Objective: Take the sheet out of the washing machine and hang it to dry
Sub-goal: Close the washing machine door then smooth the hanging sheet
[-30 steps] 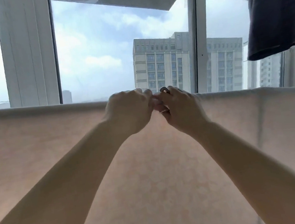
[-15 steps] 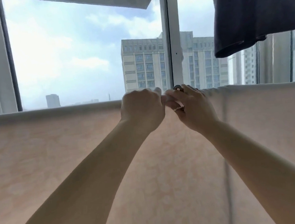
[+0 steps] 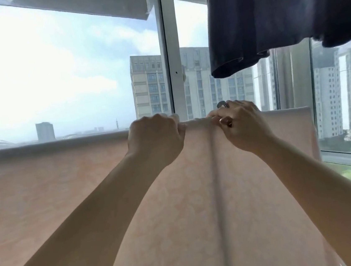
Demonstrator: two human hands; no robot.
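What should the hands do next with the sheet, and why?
Probably slide the right hand toward the sheet's right edge, smoothing the top fold. Both hands, left included, grip the top close together, and the sheet already hangs draped.

The sheet (image 3: 67,189) is showing pale peach-pink with a faint, lighter mottled floral pattern and a grey vertical line down its middle. The hanging garment (image 3: 276,12) is looking dark navy. The window frame (image 3: 171,45) is appearing white.
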